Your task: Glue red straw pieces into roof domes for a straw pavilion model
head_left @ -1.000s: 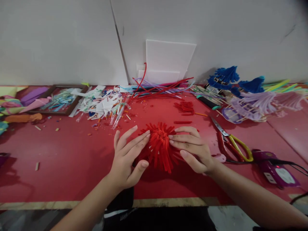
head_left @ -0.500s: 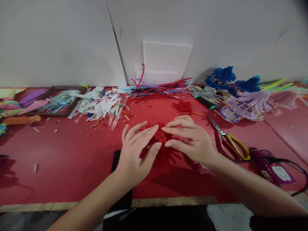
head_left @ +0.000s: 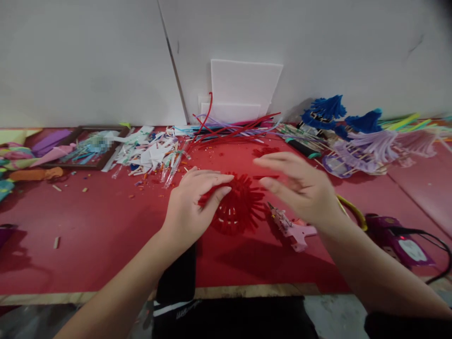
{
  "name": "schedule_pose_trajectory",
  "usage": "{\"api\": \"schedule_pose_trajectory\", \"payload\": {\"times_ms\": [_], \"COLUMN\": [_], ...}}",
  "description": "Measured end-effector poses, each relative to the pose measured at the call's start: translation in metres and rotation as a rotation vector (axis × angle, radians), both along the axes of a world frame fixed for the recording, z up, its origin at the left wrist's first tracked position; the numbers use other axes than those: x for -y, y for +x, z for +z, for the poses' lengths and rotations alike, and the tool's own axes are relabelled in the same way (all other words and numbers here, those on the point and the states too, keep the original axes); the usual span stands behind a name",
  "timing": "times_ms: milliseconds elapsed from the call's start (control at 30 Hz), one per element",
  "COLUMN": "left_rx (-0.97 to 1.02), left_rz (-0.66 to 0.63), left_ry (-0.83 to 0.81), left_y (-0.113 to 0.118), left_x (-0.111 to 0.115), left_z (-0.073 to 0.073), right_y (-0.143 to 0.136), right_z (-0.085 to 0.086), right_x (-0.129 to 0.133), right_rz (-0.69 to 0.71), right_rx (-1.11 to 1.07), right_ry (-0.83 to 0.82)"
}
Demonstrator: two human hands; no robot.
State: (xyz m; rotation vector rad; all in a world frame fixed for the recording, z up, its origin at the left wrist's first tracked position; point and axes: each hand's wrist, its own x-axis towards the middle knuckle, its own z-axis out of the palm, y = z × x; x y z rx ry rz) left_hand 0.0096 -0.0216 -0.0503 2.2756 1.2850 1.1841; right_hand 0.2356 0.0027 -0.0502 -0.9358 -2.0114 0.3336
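Your left hand [head_left: 192, 200] curves around the left edge of the red tuft [head_left: 245, 202], near the frame's centre; I cannot tell whether it grips. Your right hand [head_left: 305, 188], thumb and fingers apart, hovers right of the tuft.

Lettering [head_left: 188, 310] on black clothing [head_left: 243, 320] is unreadable.

Close above the red table [head_left: 106, 235], the head camera looks forward and down.
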Motion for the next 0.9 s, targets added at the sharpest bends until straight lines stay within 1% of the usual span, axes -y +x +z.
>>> {"api": "schedule_pose_trajectory", "payload": {"times_ms": [67, 100, 133, 233, 300, 367, 433, 500, 567, 633, 667, 733, 800, 867, 900], "left_rx": [0.025, 0.027, 0.016, -0.055, -0.075, -0.066, -0.050, -0.032, -0.017, -0.014, -0.009, 0.033, 0.130, 0.236, 0.249], "left_rz": [0.032, 0.044, 0.045, -0.020, -0.062, -0.077, -0.082, -0.086, -0.101, -0.118, -0.123, -0.115, -0.105, -0.119, -0.125], "left_ry": [-0.004, -0.011, -0.023, -0.062, -0.088, -0.126, -0.162, -0.176, -0.173, -0.164, -0.145, -0.077, 0.022, 0.119, 0.134], "left_y": [-0.001, -0.001, -0.001, 0.001, 0.002, 0.002, 0.002, 0.002, 0.000, -0.002, -0.004, -0.007, -0.011, -0.014, -0.014], "left_x": [0.000, 0.000, 0.001, 0.000, -0.001, -0.004, -0.008, -0.013, -0.017, -0.020, -0.020, -0.018, -0.015, -0.012, -0.011], "left_z": [0.003, 0.004, 0.004, 0.001, -0.002, -0.003, -0.004, -0.003, -0.003, -0.005, -0.007, -0.014, -0.029, -0.048, -0.059], "right_y": [0.023, 0.037, 0.052, 0.094, 0.113, 0.122, 0.123, 0.118, 0.112, 0.109, 0.108, 0.108, 0.106, 0.099, 0.094], "right_z": [-0.001, -0.005, -0.011, -0.042, -0.065, -0.084, -0.098, -0.108, -0.113, -0.113, -0.110, -0.099, -0.081, -0.060, -0.050], "right_x": [0.003, 0.006, 0.011, 0.033, 0.052, 0.069, 0.079, 0.084, 0.084, 0.081, 0.079, 0.073, 0.063, 0.049, 0.042], "right_rz": [-0.137, -0.160, -0.154, -0.092, -0.091, -0.100, -0.112, -0.146, -0.200, -0.253, -0.274, -0.300, -0.303, -0.283, -0.296], "right_rx": [0.002, 0.057, 0.160, 0.525, 0.643, 0.681, 0.670, 0.642, 0.624, 0.598, 0.576, 0.515, 0.433, 0.301, 0.212], "right_ry": [-0.019, -0.034, -0.046, -0.149, -0.150, -0.158, -0.147, -0.107, -0.059, -0.007, 0.021, 0.083, 0.165, 0.303, 0.379]}}
